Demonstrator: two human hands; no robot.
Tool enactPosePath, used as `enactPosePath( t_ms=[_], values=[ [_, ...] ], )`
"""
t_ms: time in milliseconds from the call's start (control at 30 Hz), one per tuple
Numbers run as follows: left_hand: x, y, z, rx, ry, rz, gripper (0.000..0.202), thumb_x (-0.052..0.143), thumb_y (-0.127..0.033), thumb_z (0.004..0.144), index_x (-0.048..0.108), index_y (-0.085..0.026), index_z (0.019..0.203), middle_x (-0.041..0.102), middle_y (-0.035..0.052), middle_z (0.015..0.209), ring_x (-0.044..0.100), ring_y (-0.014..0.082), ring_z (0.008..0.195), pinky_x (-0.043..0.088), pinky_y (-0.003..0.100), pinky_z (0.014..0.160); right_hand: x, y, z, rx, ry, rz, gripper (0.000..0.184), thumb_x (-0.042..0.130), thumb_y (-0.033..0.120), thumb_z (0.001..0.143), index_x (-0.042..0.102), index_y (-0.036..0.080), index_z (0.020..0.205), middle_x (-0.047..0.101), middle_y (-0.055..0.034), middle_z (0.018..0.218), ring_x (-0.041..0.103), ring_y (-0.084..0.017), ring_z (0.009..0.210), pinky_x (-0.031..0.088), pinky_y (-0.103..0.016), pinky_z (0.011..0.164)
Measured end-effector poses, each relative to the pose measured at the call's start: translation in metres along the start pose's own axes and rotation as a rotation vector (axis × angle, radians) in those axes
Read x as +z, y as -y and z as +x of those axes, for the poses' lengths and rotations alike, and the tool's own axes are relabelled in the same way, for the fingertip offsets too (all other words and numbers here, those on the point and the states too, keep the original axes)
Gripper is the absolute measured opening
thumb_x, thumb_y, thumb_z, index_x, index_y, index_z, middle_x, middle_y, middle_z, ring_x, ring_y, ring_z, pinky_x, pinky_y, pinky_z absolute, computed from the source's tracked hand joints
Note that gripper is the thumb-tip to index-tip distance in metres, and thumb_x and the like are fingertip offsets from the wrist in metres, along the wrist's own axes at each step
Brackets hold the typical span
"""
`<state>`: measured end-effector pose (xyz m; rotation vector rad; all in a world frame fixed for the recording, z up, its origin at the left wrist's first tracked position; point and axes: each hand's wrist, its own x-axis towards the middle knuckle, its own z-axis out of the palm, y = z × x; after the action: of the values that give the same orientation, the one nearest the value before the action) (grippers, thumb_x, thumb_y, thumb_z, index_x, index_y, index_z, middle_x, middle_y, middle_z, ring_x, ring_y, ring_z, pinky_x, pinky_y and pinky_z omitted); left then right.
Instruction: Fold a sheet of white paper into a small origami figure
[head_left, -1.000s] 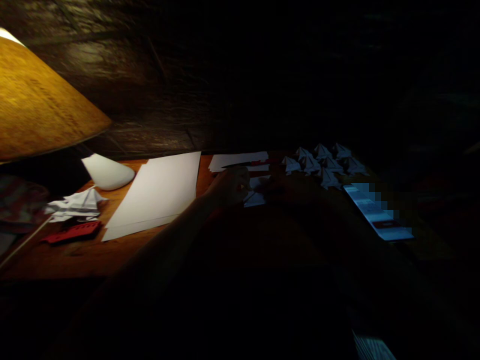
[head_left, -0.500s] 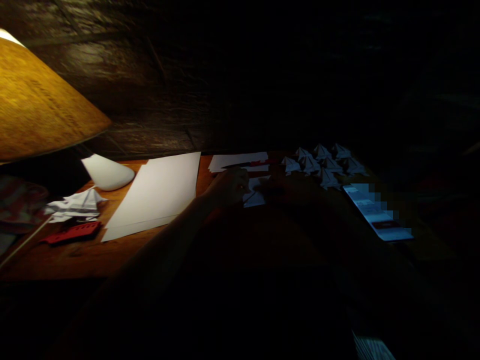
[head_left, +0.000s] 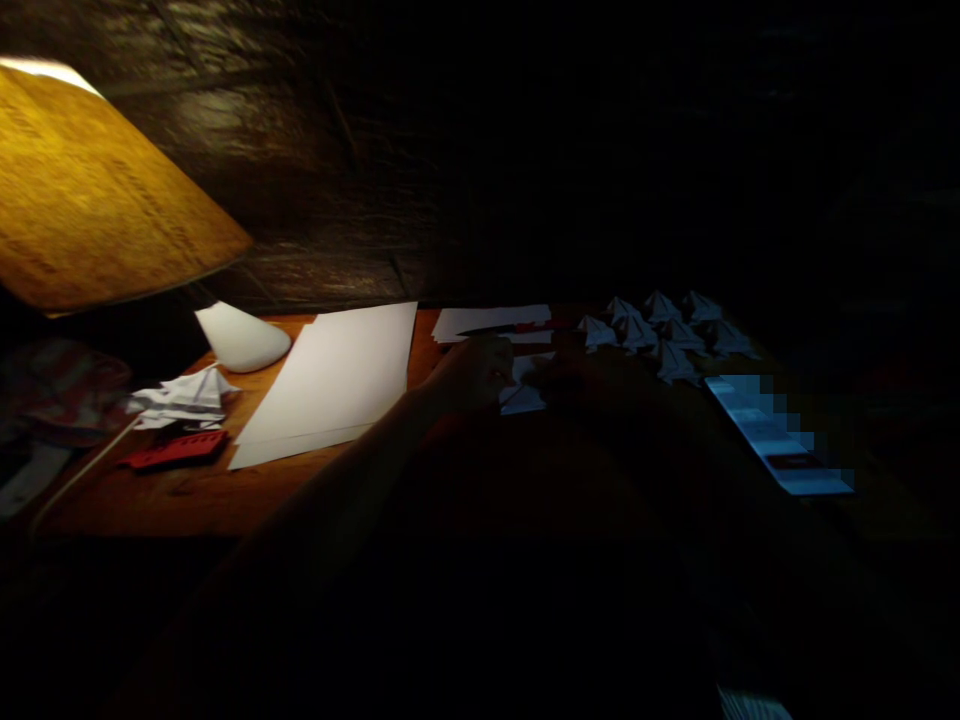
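Observation:
A small piece of folded white paper [head_left: 523,402] lies at the middle of the dim table, between both my hands. My left hand [head_left: 474,372] is closed on its left side, with the fingers curled. From the right, my right hand [head_left: 574,382] reaches the same paper; its fingertips look bent and pinched at the paper's edge, though deep shadow hides most of the hand. Just behind the hands, a knife [head_left: 491,329] with a dark blade and a red handle rests across a stack of white paper pieces [head_left: 480,318].
Several folded paper figures [head_left: 673,335] stand at the back right, near a lit phone [head_left: 772,440]. To the left lie large white sheets [head_left: 330,380], a crumpled paper [head_left: 184,398] and a red object [head_left: 176,450]. A lamp [head_left: 112,200] with a white base [head_left: 244,340] stands far left.
The view has turned slightly left, so everything sits a little further right in the picture. Both my hands stay at the small paper, with little visible movement.

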<state>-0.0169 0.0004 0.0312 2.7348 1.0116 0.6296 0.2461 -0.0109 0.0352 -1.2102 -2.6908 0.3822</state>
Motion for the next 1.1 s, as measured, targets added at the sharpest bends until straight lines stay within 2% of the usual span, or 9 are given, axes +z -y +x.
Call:
enactPosePath(
  t_ms=[100,233,433,567,667,867,1000,1100],
  values=[
    [0.0,0.0,-0.001,0.023,-0.016,0.0,0.027,0.053,-0.009,0.074,0.078,-0.021,0.079,0.065,0.005,0.09,0.06,0.0195,0.09,0.049,0.035,0.077,0.0,0.001,-0.001,0.06,-0.005,-0.022,0.043,0.061,0.059,0.09,0.068,0.045,0.13,0.071,-0.0011,0.129,0.069,-0.028,0.101,0.052,-0.039,0.085],
    [0.001,-0.002,-0.001,0.052,-0.012,-0.009,0.035,0.051,-0.008,0.075,0.079,-0.024,0.088,0.065,0.0047,0.093,0.06,0.0189,0.091,0.049,0.035,0.078,-0.003,0.006,0.0,0.064,0.013,-0.002,0.039,0.064,0.052,0.09,0.071,0.041,0.127,0.076,-0.0027,0.117,0.07,-0.028,0.095,0.053,-0.041,0.084],
    [0.003,-0.001,-0.001,0.073,0.022,-0.063,0.028,0.053,-0.01,0.078,0.077,-0.022,0.08,0.067,0.0055,0.092,0.06,0.0187,0.09,0.049,0.035,0.076,-0.013,0.018,0.0,0.01,0.041,0.053,0.032,0.066,0.036,0.092,0.074,0.036,0.123,0.072,-0.005,0.128,0.069,-0.03,0.103,0.054,-0.043,0.089],
    [0.002,-0.001,0.0,0.08,0.032,-0.087,0.026,0.052,-0.012,0.079,0.077,-0.022,0.077,0.066,0.0057,0.09,0.059,0.0183,0.089,0.05,0.036,0.077,-0.009,0.013,0.001,0.011,0.037,0.059,0.033,0.065,0.038,0.093,0.073,0.038,0.124,0.073,-0.0035,0.125,0.07,-0.027,0.101,0.054,-0.041,0.089],
    [0.0,-0.004,0.001,0.066,0.042,-0.092,0.026,0.053,-0.012,0.079,0.077,-0.021,0.077,0.065,0.0056,0.089,0.059,0.0178,0.087,0.05,0.035,0.075,-0.006,0.009,0.002,-0.033,0.041,0.119,0.032,0.065,0.034,0.093,0.073,0.036,0.124,0.071,-0.0027,0.129,0.069,-0.026,0.106,0.053,-0.038,0.091],
    [-0.004,-0.007,0.002,0.068,0.062,-0.087,0.025,0.053,-0.018,0.084,0.073,-0.02,0.069,0.065,0.0053,0.087,0.06,0.0168,0.085,0.048,0.034,0.075,-0.006,0.01,0.002,-0.014,0.038,0.098,0.034,0.066,0.035,0.092,0.073,0.034,0.126,0.069,-0.0045,0.133,0.068,-0.027,0.108,0.052,-0.04,0.093],
    [-0.005,-0.007,0.002,0.044,0.094,-0.083,0.025,0.054,-0.018,0.083,0.073,-0.019,0.068,0.065,0.0055,0.086,0.059,0.0166,0.082,0.049,0.034,0.074,-0.005,0.007,0.002,-0.037,0.023,0.062,0.035,0.064,0.039,0.093,0.071,0.037,0.127,0.065,-0.0013,0.138,0.067,-0.027,0.109,0.052,-0.039,0.092],
    [-0.007,-0.006,0.001,0.039,0.099,-0.104,0.025,0.054,-0.015,0.082,0.075,-0.02,0.071,0.066,0.005,0.086,0.061,0.0169,0.083,0.049,0.033,0.072,-0.006,0.007,0.002,-0.032,0.022,0.053,0.036,0.064,0.042,0.093,0.07,0.037,0.128,0.067,-0.0021,0.135,0.067,-0.026,0.108,0.052,-0.038,0.091]
  ],
)
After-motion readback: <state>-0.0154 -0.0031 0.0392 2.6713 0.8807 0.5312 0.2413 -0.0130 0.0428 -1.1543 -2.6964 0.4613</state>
